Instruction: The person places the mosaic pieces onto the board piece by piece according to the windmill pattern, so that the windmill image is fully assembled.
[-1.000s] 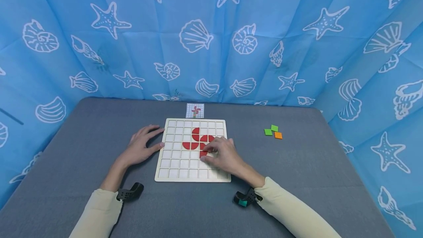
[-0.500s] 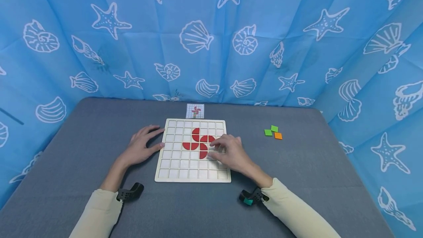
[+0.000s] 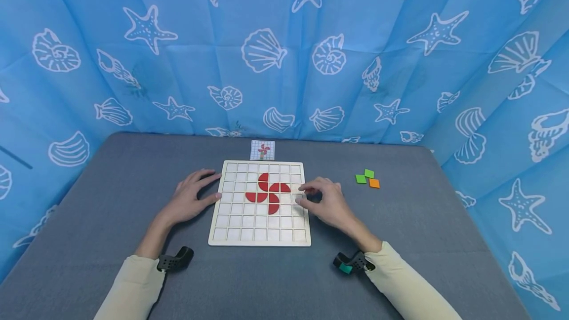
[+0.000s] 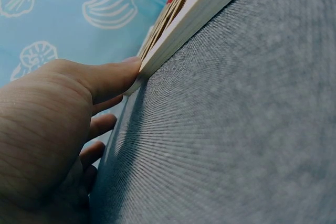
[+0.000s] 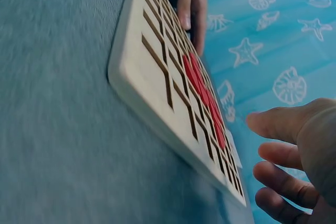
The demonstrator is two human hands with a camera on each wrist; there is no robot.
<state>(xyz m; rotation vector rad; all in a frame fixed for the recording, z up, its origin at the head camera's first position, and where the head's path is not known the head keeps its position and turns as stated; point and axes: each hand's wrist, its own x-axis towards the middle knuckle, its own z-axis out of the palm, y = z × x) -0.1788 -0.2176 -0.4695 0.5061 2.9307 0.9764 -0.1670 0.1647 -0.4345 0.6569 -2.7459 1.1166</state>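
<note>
A pale wooden grid board (image 3: 240, 233) lies on the table, with red quarter-circle tiles (image 3: 273, 208) set in its middle cells as a pinwheel. My left hand (image 3: 188, 199) rests at the board's left edge, thumb and fingertips touching the rim; in the left wrist view the thumb (image 4: 113, 80) meets the wooden side. Over the board's right edge is my right hand (image 3: 326, 201), fingers loosely bent, thumb apart from them. In the right wrist view nothing shows between the thumb and fingers of that hand (image 5: 294, 156).
Two green square tiles (image 3: 360, 179) and an orange square tile (image 3: 374, 183) lie on the grey table (image 3: 400, 231) right of the board. A small card (image 3: 262, 150) printed with a pinwheel pattern lies behind the board. A blue shell-print curtain (image 3: 178, 78) surrounds the table's back and sides.
My right hand has moved away from the lower red tile, sliding rightward to the board's right edge. That tile stays in its cell. The left hand has not moved.
</note>
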